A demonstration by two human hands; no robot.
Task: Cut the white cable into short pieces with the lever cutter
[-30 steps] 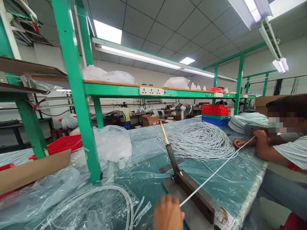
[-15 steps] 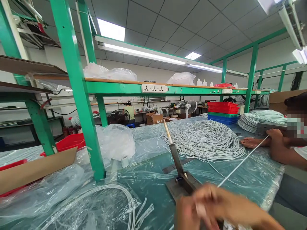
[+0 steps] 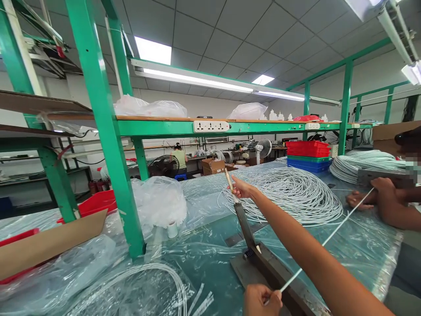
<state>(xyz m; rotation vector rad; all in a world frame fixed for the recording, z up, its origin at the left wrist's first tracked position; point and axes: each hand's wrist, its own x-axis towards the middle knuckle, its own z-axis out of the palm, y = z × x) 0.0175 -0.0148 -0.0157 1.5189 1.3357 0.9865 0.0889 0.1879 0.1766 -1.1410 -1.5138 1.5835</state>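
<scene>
A lever cutter sits on the plastic-covered bench with its blade arm raised. My right hand is wrapped round the taped handle at the top of that arm. At the bottom edge my left hand pinches the near end of a white cable. The cable runs taut over the cutter's base to a co-worker's hand at the right. A large coil of the same white cable lies behind the cutter.
A green steel post stands left of the cutter, with a shelf and power strip above. Cut cable lengths lie under plastic at the near left. Red and blue bins and a second coil stand at the back right.
My right hand has left the cable near my left hand and reached up to grasp the cutter's handle. The view shifted slightly to the left.
</scene>
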